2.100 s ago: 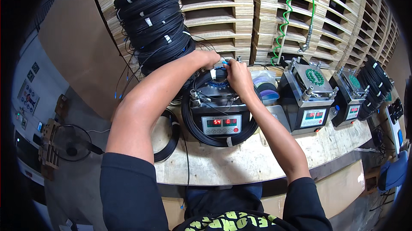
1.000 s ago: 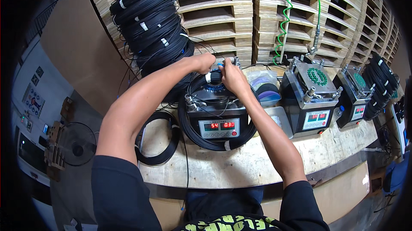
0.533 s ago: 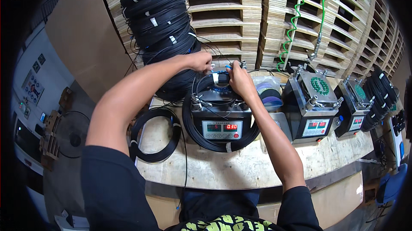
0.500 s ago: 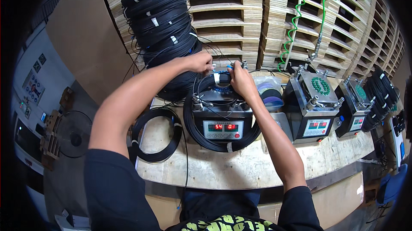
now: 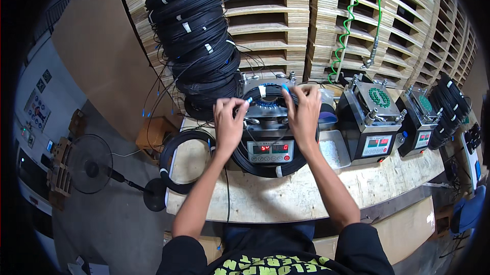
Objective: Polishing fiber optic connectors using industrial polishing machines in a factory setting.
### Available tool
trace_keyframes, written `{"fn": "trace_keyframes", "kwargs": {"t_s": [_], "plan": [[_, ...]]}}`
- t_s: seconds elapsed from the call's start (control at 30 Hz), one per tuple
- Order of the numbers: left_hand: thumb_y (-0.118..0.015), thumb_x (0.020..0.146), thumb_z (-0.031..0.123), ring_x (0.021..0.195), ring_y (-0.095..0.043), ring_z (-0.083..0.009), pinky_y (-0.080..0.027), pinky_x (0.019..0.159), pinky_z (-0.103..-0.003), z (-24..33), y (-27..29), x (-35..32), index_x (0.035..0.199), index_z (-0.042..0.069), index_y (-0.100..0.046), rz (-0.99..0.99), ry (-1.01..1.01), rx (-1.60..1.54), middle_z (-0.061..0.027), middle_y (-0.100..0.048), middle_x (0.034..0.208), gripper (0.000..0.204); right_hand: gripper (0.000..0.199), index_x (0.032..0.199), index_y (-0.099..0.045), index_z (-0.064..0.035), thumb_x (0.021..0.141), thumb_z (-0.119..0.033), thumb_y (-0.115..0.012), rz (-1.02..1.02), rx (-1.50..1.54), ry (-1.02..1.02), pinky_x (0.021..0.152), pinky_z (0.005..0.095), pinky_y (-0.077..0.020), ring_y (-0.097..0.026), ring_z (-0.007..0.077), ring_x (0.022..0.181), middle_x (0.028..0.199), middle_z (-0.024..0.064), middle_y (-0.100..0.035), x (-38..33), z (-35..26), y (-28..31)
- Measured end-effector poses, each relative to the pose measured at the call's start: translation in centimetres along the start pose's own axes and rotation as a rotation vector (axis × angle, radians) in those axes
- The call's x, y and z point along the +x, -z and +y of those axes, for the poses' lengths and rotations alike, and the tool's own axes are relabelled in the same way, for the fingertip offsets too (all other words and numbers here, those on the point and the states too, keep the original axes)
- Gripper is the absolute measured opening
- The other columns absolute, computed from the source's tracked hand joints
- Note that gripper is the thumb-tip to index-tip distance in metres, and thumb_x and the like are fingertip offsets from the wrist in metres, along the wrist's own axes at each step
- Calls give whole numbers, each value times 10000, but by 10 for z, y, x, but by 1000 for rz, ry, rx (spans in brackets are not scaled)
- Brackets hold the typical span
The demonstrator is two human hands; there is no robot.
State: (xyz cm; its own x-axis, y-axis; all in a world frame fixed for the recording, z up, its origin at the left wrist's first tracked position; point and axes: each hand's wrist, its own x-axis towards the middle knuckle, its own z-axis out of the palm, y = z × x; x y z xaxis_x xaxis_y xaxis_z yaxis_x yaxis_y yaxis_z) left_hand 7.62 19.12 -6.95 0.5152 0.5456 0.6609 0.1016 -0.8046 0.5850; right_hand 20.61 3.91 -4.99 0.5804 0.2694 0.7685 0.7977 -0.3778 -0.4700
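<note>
— So, what is lying on the middle machine [image 5: 269, 145]?

— A black cable coil [image 5: 273, 165] is looping round it, sagging over the front below the red display, toward the surface's [image 5: 286, 198] near edge. The left hand [image 5: 228, 122] is resting on the coil's left side, fingers [image 5: 236, 105] curled and pinching a blue-tipped cable end. The right hand [image 5: 304, 114] is lying on the right side, fingers bent over the cable; how firmly they are gripping, I cannot tell.

— And what is crowding round it?

— A tall stack of coils [image 5: 196, 35] is standing at the far left corner, just beside the left hand. One loose coil [image 5: 181, 165] is overhanging the left edge. Three machines are showing in a row, with a white tray [image 5: 334, 152] sitting between the first two.
</note>
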Motion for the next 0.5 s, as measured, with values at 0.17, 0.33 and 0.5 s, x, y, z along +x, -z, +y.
{"fn": "trace_keyframes", "kwargs": {"t_s": [0.17,0.33,0.5], "plan": [[-662,957,273,813,-551,-257,-457,741,-347,15,1,-33,1019,45,-710,125,53,66,-131,-557,934,240,275,998,-714,31,938,-236,-688,-43,287,-219,645,375,-469,-578,254,696,822,169,-572,-33,-7,17],[-636,991,247,619,-547,-99,-430,569,-277,13,-9,-44,1055,-3,-706,42,341,-366,-63,-585,693,267,293,1038,-722,60,969,-220,-670,-318,577,-477,565,239,-450,-565,77,640,765,47,-661,-49,4,18],[-551,1045,273,602,-526,-38,-410,546,-195,2,8,-34,1100,-12,-715,-37,382,-687,13,-592,684,334,336,1126,-678,64,1023,-243,-590,-355,1116,-630,534,225,-468,-574,79,644,804,24,-613,-41,17,28]]}}
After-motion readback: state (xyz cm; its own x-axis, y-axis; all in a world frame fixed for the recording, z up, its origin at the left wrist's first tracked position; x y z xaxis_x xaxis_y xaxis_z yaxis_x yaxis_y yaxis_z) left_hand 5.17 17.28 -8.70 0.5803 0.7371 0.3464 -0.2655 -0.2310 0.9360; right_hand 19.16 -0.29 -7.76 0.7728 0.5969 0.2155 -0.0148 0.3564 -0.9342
